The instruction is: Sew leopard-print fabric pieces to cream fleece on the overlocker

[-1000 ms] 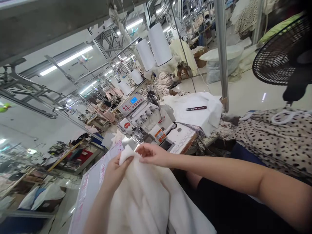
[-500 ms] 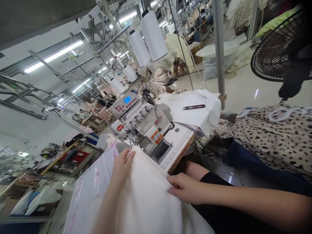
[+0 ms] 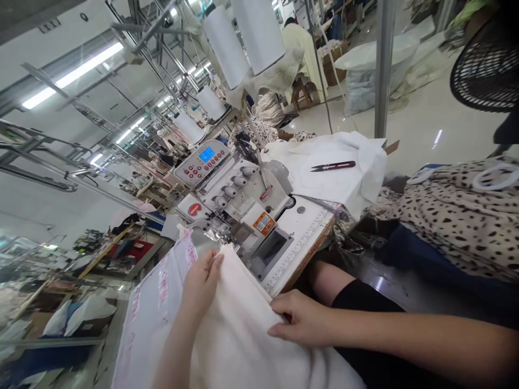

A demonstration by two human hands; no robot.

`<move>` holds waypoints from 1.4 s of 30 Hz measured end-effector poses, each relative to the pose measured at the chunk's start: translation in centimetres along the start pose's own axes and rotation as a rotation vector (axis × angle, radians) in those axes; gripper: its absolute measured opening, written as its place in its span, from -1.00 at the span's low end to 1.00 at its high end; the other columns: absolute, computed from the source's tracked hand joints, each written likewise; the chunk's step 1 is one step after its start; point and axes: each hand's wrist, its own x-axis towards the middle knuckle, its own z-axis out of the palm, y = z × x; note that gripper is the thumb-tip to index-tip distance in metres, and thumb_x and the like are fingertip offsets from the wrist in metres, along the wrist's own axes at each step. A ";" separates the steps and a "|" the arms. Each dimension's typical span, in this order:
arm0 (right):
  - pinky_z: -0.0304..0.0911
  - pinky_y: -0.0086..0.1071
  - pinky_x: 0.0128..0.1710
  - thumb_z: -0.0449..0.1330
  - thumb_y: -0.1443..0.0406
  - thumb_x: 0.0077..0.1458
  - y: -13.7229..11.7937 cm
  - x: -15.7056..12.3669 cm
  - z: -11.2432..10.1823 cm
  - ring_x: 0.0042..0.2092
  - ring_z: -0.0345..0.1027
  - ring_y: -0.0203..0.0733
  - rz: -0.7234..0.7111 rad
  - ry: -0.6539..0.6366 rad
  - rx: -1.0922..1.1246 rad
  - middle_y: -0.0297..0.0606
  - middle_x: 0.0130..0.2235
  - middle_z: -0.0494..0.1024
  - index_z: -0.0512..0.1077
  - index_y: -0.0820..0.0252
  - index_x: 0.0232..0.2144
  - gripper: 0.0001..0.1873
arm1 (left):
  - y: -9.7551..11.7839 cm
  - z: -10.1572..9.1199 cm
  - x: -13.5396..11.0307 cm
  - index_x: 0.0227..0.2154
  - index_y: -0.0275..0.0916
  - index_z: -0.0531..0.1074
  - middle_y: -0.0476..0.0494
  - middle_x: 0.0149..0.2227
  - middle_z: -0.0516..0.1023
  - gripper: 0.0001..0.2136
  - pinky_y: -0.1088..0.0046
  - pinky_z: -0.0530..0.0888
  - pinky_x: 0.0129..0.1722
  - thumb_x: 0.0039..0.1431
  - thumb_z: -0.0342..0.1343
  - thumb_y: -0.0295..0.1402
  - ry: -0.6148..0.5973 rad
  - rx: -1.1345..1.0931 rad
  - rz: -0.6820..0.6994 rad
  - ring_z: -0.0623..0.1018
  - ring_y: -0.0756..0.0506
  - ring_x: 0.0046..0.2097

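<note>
A cream fabric piece (image 3: 243, 335) lies across the sewing table, its top corner close to the presser foot of the white overlock machine (image 3: 239, 205). My left hand (image 3: 200, 283) rests on the fabric's upper left edge, fingers together and extended toward the machine. My right hand (image 3: 298, 321) pinches the fabric's right edge near the table's front edge, fingers curled on the cloth. Both hands hold the fabric flat and taut between them.
Thread snips (image 3: 333, 166) lie on a white cloth (image 3: 324, 178) right of the machine. Large white thread cones (image 3: 259, 32) hang above. Spotted fabric (image 3: 458, 216) is piled at right, a black fan (image 3: 486, 65) beyond it. A control panel (image 3: 203, 162) tops the machine.
My right hand left the fabric's top corner and slid down to its right edge. The fabric went from bunched to spread flat, and my left hand stayed at the upper edge.
</note>
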 end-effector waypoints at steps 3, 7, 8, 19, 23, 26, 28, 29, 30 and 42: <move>-0.12 -0.53 -0.57 0.15 0.17 -0.03 0.3 -0.2 0.0 -0.55 -0.06 -0.44 0.080 0.001 0.076 -0.48 -0.63 0.07 0.09 0.24 -0.67 -0.62 | 0.1 0.1 0.1 -0.39 -0.18 0.32 0.03 -0.51 0.36 -0.70 0.48 0.23 -0.43 0.15 -0.20 -0.10 0.009 0.006 -0.023 0.36 -0.03 -0.44; -0.14 -0.54 -0.59 0.17 0.17 -0.06 0.4 0.0 -0.1 -0.55 -0.07 -0.45 0.109 -0.019 0.127 -0.48 -0.62 0.07 0.12 0.25 -0.66 -0.63 | 0.0 0.1 0.4 -0.37 -0.18 0.35 0.04 -0.49 0.40 -0.71 0.49 0.23 -0.42 0.12 -0.14 -0.09 0.012 -0.006 -0.057 0.37 -0.03 -0.43; -0.14 -0.54 -0.60 0.18 0.18 -0.06 0.4 0.0 -0.1 -0.56 -0.06 -0.45 0.109 -0.022 0.135 -0.49 -0.62 0.07 0.13 0.25 -0.66 -0.64 | 0.0 0.1 0.5 -0.38 -0.18 0.35 0.04 -0.50 0.39 -0.71 0.49 0.23 -0.43 0.11 -0.13 -0.08 0.011 -0.012 -0.070 0.36 -0.03 -0.44; -0.14 -0.53 -0.60 0.20 0.20 -0.07 0.0 0.1 -0.3 -0.56 -0.06 -0.45 0.115 -0.032 0.155 -0.49 -0.63 0.07 0.10 0.24 -0.68 -0.62 | 0.6 1.0 0.2 -0.26 -0.23 0.33 -0.15 -0.23 0.35 -0.78 0.33 0.33 -0.23 0.08 0.00 -0.22 0.325 0.198 0.103 0.35 -0.12 -0.22; -0.15 -0.52 -0.59 0.19 0.17 -0.06 0.0 0.1 -0.3 -0.56 -0.08 -0.45 0.120 -0.024 0.123 -0.49 -0.64 0.05 0.08 0.24 -0.68 -0.60 | 1.2 1.9 -0.6 -0.35 -0.21 0.45 -0.23 -0.12 0.33 -0.83 0.14 0.27 -0.12 0.10 -0.05 -0.46 0.455 0.568 0.364 0.26 -0.22 -0.12; -0.16 -0.51 -0.58 0.19 0.17 -0.06 -0.1 0.1 -0.4 -0.55 -0.11 -0.44 0.133 -0.017 0.119 -0.49 -0.63 0.02 0.06 0.24 -0.69 -0.58 | 1.6 2.8 -1.5 -0.20 -0.30 0.42 -0.30 -0.14 0.35 -0.74 0.18 0.32 -0.18 0.10 -0.12 -0.53 0.406 0.611 0.384 0.28 -0.21 -0.16; -0.15 -0.51 -0.57 0.19 0.18 -0.07 -0.4 0.1 -0.6 -0.54 -0.10 -0.44 0.146 -0.018 0.139 -0.49 -0.62 0.03 0.05 0.24 -0.69 -0.58 | 1.9 3.5 -2.1 -0.10 -0.38 0.35 -0.34 -0.16 0.34 -0.71 0.20 0.35 -0.18 0.14 -0.13 -0.47 0.364 0.571 0.359 0.29 -0.20 -0.17; -0.15 -0.51 -0.57 0.20 0.18 -0.08 -0.5 0.0 -0.8 -0.53 -0.10 -0.43 0.157 -0.018 0.152 -0.48 -0.62 0.04 0.06 0.24 -0.69 -0.58 | 2.0 3.8 -2.4 -0.06 -0.41 0.30 -0.35 -0.15 0.33 -0.69 0.20 0.35 -0.16 0.16 -0.12 -0.43 0.353 0.539 0.337 0.29 -0.20 -0.15; -0.15 -0.51 -0.57 0.20 0.18 -0.08 -0.6 0.0 -1.0 -0.53 -0.09 -0.43 0.170 -0.016 0.167 -0.48 -0.62 0.04 0.07 0.24 -0.69 -0.58 | 2.1 4.0 -2.7 -0.01 -0.43 0.26 -0.36 -0.12 0.32 -0.65 0.19 0.35 -0.14 0.16 -0.11 -0.39 0.350 0.502 0.312 0.29 -0.21 -0.12; -0.14 -0.52 -0.57 0.18 0.21 -0.10 -1.9 1.4 -3.6 -0.53 -0.08 -0.42 0.273 -0.030 0.142 -0.47 -0.61 0.04 0.13 0.26 -0.69 -0.65 | 2.3 4.8 -1.5 0.07 -0.32 0.21 -0.32 -0.07 0.28 -0.60 0.13 0.33 -0.07 0.17 -0.10 -0.32 0.337 0.297 0.213 0.26 -0.21 -0.05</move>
